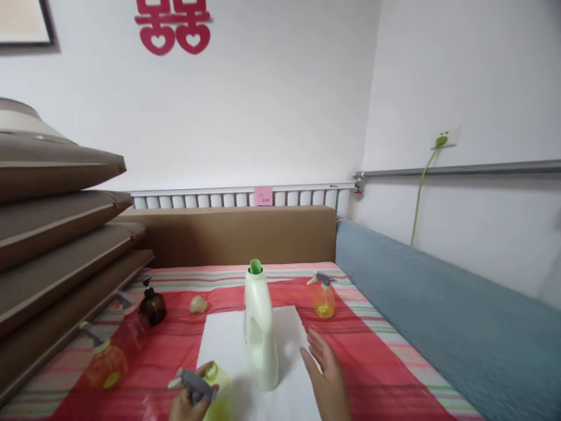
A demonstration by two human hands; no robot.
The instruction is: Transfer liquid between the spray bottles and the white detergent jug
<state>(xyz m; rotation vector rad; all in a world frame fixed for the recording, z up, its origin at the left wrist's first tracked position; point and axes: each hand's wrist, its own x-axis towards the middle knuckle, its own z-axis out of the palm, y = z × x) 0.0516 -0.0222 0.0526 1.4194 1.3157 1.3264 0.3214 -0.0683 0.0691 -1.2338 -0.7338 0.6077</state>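
My left hand [184, 404] is closed around a grey spray nozzle [195, 384] at the lower edge of the view. Right beside it is a yellow-green bottle [220, 393] with a bare neck, partly cut off by the frame; whether my fingertips touch it I cannot tell. A tall pale-green jug [260, 333] with a side handle and an open green spout stands upright on a white sheet [287, 327]. To the right of the jug, my right hand [326, 374] is open with fingers apart, holding nothing.
An orange spray bottle [324, 302] stands behind my right hand. On the left are another orange spray bottle [106, 363], a blurred pink-red bottle [134, 321], a dark pump bottle [153, 307] and a small pale cap-like piece [198, 304]. Stacked brown cushions [56, 216] rise beyond.
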